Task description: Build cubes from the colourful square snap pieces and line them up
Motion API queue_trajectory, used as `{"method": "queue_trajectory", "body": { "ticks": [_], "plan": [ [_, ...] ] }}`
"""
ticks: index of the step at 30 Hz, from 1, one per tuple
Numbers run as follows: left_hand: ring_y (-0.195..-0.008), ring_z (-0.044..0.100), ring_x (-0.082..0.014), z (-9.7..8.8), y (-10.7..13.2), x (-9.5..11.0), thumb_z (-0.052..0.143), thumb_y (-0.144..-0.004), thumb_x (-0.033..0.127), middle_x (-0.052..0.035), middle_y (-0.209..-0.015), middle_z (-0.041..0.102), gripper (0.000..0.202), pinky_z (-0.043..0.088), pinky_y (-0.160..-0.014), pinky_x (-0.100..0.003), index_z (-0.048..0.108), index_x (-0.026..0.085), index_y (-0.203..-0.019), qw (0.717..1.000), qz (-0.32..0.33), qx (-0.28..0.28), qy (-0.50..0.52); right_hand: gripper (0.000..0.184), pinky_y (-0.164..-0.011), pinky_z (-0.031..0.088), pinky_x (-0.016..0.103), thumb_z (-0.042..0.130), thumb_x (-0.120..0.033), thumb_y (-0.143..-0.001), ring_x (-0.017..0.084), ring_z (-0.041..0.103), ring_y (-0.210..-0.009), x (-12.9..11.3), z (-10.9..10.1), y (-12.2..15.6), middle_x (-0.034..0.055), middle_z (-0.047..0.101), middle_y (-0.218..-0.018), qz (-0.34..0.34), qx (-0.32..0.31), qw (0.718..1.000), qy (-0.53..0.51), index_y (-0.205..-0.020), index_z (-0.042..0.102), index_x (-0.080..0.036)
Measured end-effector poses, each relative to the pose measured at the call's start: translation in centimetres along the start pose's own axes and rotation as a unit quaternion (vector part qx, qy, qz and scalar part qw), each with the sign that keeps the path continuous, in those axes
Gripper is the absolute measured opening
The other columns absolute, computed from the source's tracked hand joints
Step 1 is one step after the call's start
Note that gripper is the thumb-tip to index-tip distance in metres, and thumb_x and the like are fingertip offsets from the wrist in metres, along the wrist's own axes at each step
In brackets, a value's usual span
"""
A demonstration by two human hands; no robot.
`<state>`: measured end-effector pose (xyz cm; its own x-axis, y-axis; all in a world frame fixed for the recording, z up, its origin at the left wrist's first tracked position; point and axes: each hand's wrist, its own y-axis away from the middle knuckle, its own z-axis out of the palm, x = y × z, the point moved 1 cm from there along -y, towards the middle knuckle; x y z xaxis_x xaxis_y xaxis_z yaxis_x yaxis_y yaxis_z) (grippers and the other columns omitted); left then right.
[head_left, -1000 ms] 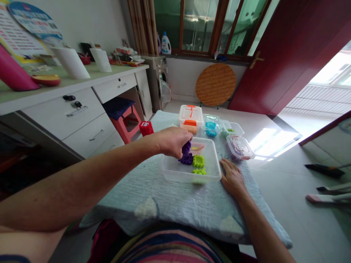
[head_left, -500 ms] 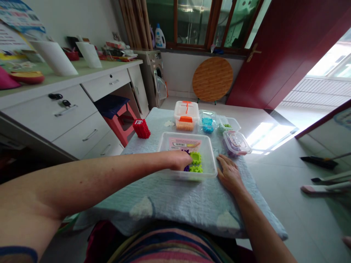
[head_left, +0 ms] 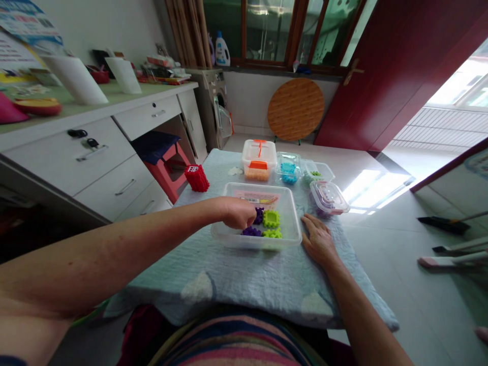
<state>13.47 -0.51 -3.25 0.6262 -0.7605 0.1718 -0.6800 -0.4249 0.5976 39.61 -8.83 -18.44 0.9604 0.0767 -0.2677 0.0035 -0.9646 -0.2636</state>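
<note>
My left hand [head_left: 239, 212] is over the left part of a clear plastic box [head_left: 292, 203], its fingers curled together. What they hold, if anything, is hidden from view. Just right of the fingertips stands a purple toothed toy block [head_left: 260, 216], and below the hand lies another purple block [head_left: 251, 232]. Two lime-green blocks [head_left: 271, 219] are beside them in the box, one behind the other. A printed pink label [head_left: 259, 199] shows on the box's far side. My right hand [head_left: 317, 239] rests flat on the cloth at the box's right, holding nothing.
On the cloth-covered table [head_left: 236, 279], a stack of red blocks [head_left: 197, 179] stands at left. Behind the box are an orange-latched container [head_left: 259, 161], a container of blue pieces [head_left: 288, 170], one with green pieces [head_left: 316, 173], and a lidded container [head_left: 329, 197] at right.
My left hand has lifted and shifted left away from the green blocks, so both purple blocks now show more. My right hand stays where it was.
</note>
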Motion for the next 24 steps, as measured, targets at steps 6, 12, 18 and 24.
{"method": "queue_trajectory", "body": {
  "ticks": [6, 12, 18, 24],
  "plan": [
    [-0.058, 0.049, -0.0148, 1.7, -1.0, 0.4, 0.057, -0.068, 0.009, -0.0035, -0.063, 0.065, 0.015, 0.041, -0.060, -0.028, 0.070, 0.016, -0.062, 0.998, 0.022, -0.057, 0.014, 0.046, -0.110, 0.037, 0.045, 0.043, -0.033, -0.092, 0.027, 0.048, -0.131, 0.0, 0.0, -0.1, 0.0146, 0.055, -0.140, 0.005, -0.012, 1.000, 0.010, -0.129, 0.057, -0.012],
    [-0.059, 0.050, -0.0142, 2.2, -1.9, 0.4, 0.055, -0.067, 0.012, -0.0007, -0.061, 0.062, 0.016, 0.040, -0.056, -0.025, 0.069, 0.017, -0.063, 0.994, 0.017, -0.063, 0.089, 0.045, -0.109, 0.037, 0.045, 0.042, -0.033, -0.092, 0.027, 0.049, -0.130, 0.0, -0.1, 0.0, 0.0150, 0.055, -0.140, -0.003, -0.010, 1.000, 0.009, -0.129, 0.057, -0.013],
    [-0.067, 0.060, -0.0190, 1.2, -1.5, -0.7, 0.056, -0.072, 0.011, -0.0058, -0.071, 0.069, 0.020, 0.047, -0.064, -0.028, 0.074, 0.016, -0.078, 0.999, -0.003, -0.013, 0.053, 0.045, -0.109, 0.037, 0.044, 0.043, -0.032, -0.092, 0.027, 0.049, -0.130, 0.0, 0.0, 0.0, 0.0147, 0.055, -0.140, 0.000, -0.013, 1.000, 0.012, -0.129, 0.057, -0.012],
    [-0.101, 0.064, -0.0226, -0.6, -1.8, -1.7, 0.051, -0.090, 0.029, -0.0087, -0.113, 0.071, 0.035, 0.048, -0.087, -0.030, 0.066, 0.020, -0.120, 0.989, -0.006, 0.144, 0.041, 0.046, -0.110, 0.037, 0.045, 0.043, -0.033, -0.092, 0.027, 0.048, -0.131, 0.0, 0.0, 0.0, 0.0150, 0.055, -0.140, 0.001, -0.015, 1.000, 0.008, -0.130, 0.057, -0.011]
  ]
}}
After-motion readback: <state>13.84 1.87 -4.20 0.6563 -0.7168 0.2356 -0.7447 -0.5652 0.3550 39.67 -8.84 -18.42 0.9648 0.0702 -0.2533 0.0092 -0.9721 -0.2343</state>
